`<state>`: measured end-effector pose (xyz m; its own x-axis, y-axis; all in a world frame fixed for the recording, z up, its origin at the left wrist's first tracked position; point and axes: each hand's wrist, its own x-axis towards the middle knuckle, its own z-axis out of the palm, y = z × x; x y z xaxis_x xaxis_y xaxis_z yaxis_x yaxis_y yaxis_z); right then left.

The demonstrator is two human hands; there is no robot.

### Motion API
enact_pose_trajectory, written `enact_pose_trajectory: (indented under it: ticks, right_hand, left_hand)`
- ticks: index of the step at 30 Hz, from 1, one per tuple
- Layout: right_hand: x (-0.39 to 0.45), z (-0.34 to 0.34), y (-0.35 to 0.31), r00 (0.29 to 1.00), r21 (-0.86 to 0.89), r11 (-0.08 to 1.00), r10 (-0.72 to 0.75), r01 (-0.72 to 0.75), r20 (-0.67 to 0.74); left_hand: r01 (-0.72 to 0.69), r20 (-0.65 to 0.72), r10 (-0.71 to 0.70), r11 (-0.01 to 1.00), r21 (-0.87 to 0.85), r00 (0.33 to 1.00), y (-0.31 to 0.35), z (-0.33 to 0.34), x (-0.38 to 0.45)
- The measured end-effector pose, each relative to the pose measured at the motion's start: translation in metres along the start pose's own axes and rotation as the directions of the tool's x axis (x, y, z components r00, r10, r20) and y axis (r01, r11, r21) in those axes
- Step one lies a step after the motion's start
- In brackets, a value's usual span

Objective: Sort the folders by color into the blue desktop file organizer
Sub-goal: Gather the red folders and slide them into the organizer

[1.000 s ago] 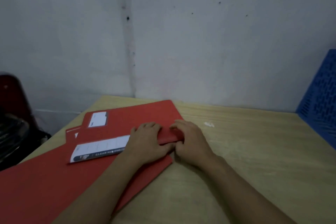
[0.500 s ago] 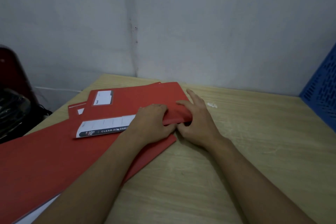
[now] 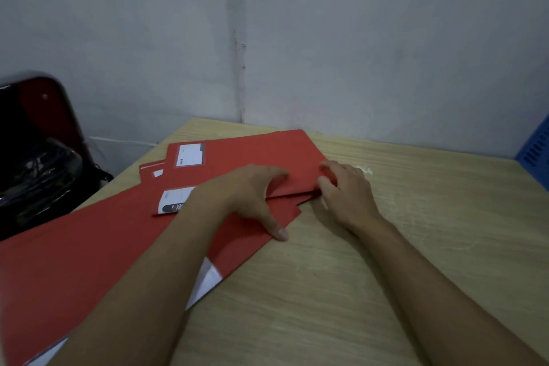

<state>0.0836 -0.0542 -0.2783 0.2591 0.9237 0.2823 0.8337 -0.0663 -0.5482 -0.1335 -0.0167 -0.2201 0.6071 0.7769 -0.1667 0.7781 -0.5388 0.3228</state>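
Blue organizer [image 3: 536,148] cut by right edge; label [image 3: 175,200] half-hidden.

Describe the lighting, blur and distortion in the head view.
Head view: dim, flat light; a soft shadow under the right hand; the red chair at the left edge smeared; wide-angle stretch along the forearms; label print on the top red folder mostly unreadable.

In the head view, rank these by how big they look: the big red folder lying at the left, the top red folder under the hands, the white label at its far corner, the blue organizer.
1. big red folder, though it lies nearest the camera
2. top red folder
3. and 4. unsure: blue organizer is cropped at the frame edge; white label shows about as much.
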Motion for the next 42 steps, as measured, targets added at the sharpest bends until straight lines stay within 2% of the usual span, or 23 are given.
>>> enact_pose_trajectory:
  ticks: [3,5,8,9,11,14,17,19,21,24,26,29,33,36,39,42]
  right_hand:
    - [0.003,0.003,0.003,1.0,-0.07,0.998,-0.007,0.006,-0.019]
    - [0.003,0.004,0.003,1.0,-0.102,0.995,-0.014,0.012,-0.018]
    - [0.001,0.003,0.002,1.0,-0.103,0.994,-0.019,0.019,0.001]
    - [-0.001,0.002,0.001,1.0,-0.116,0.993,-0.029,0.029,0.0]
    - [-0.007,0.0,-0.005,0.991,-0.137,0.982,-0.131,0.13,0.002]
    - [-0.016,-0.002,-0.018,0.921,-0.08,0.918,-0.384,0.389,0.064]
    - [-0.027,-0.005,-0.032,0.869,0.047,0.881,-0.473,0.471,0.144]
    - [-0.033,-0.006,-0.038,0.832,0.093,0.848,-0.529,0.521,0.166]
    - [-0.036,-0.003,-0.041,0.782,0.083,0.805,-0.592,0.588,0.193]
    - [-0.036,0.006,-0.044,0.742,-0.005,0.754,-0.645,0.657,0.183]
    - [-0.033,0.01,-0.043,0.745,-0.054,0.744,-0.659,0.666,0.108]
    - [-0.029,0.008,-0.037,0.785,-0.056,0.783,-0.617,0.619,0.046]
    - [-0.03,0.003,-0.036,0.814,-0.077,0.811,-0.579,0.581,0.049]
    - [-0.029,0.002,-0.037,0.837,-0.142,0.825,-0.54,0.547,0.091]
    - [-0.028,0.006,-0.033,0.878,-0.173,0.861,-0.469,0.479,0.099]
    - [-0.025,0.01,-0.03,0.909,-0.153,0.896,-0.413,0.417,0.057]
  left_hand:
    - [-0.002,-0.128,0.014,0.995,0.098,0.992,0.007,0.0,-0.007]
    - [0.079,-0.159,-0.054,0.985,0.152,0.986,0.006,-0.002,-0.019]
    - [0.319,-0.002,-0.322,0.937,0.142,0.947,-0.008,-0.012,-0.042]
    - [0.369,0.066,-0.382,0.917,0.153,0.922,-0.011,-0.014,-0.049]
    - [0.382,0.156,-0.411,0.905,0.188,0.898,-0.014,-0.013,-0.062]
    - [0.313,0.226,-0.352,0.93,0.192,0.908,-0.015,-0.007,-0.07]
    - [0.228,0.193,-0.246,0.967,0.111,0.95,-0.019,-0.009,-0.074]
    - [0.141,0.1,-0.151,0.985,0.095,0.983,-0.022,-0.011,-0.077]
    - [0.043,-0.031,-0.038,0.98,0.192,0.999,-0.021,-0.008,-0.08]
    - [-0.005,-0.247,0.095,0.94,0.342,0.964,-0.016,0.003,-0.08]
    - [0.012,-0.278,0.125,0.896,0.443,0.952,-0.013,0.01,-0.074]
    - [-0.014,-0.246,0.179,0.833,0.553,0.952,-0.013,0.022,-0.067]
    - [-0.152,-0.301,0.432,0.749,0.645,0.85,-0.017,0.036,-0.058]
    - [-0.208,-0.311,0.535,0.701,0.682,0.785,-0.018,0.04,-0.043]
    - [-0.252,-0.298,0.582,0.68,0.689,0.757,-0.017,0.039,-0.031]
    - [-0.223,-0.325,0.54,0.718,0.66,0.776,-0.015,0.041,-0.027]
